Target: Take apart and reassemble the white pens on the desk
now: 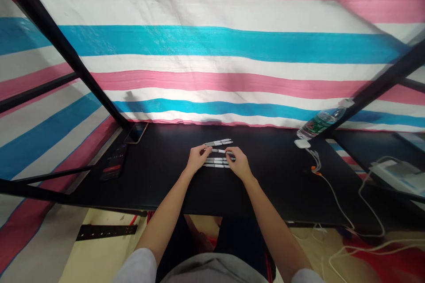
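Observation:
Several white pens with dark caps lie in a loose row on the black table (265, 185). My left hand (197, 158) and my right hand (238, 163) each pinch one end of a white pen (219, 151) in the middle of the group, holding it level just above the table. Two more pens (218, 143) lie side by side just beyond my hands. Others (216, 163) lie between my hands, nearer to me. Both hands have their fingers closed.
A phone (136, 132) and a dark device (114, 163) lie at the table's left end. At the right lie a water bottle (319, 123) on its side, a white charger (302, 143) and trailing cables (335, 199). Black frame bars and a striped tarp surround the table.

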Demonstrator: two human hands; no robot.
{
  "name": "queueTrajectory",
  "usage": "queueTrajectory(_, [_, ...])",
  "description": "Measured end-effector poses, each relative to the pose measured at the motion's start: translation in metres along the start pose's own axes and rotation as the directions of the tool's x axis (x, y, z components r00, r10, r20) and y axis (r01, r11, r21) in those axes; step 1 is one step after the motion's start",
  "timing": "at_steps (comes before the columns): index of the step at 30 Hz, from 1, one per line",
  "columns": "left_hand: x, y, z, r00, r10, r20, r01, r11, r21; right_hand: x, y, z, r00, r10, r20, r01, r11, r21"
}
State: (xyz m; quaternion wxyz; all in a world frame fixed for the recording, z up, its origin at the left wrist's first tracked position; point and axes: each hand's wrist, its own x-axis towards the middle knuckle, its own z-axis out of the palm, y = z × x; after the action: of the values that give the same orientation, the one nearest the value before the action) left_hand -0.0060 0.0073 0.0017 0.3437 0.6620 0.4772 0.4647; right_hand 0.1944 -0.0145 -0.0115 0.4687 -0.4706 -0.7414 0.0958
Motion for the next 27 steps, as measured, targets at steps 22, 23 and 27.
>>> queueTrajectory(22, [0.005,0.002,-0.005,0.989,-0.136,0.050,0.145,0.932,-0.333,-0.003,-0.003,-0.004,0.991,-0.119,0.058,0.126,0.981,-0.151])
queueTrajectory(23, [0.006,0.002,-0.005,0.989,-0.148,0.006,0.140,0.926,-0.351,-0.003,-0.003,-0.004,0.993,-0.111,0.047,0.117,0.981,-0.154])
queueTrajectory(27, [0.011,-0.001,-0.006,0.960,-0.209,-0.188,0.085,0.854,-0.514,-0.003,-0.002,-0.004,0.998,-0.067,0.020,0.069,0.987,-0.142])
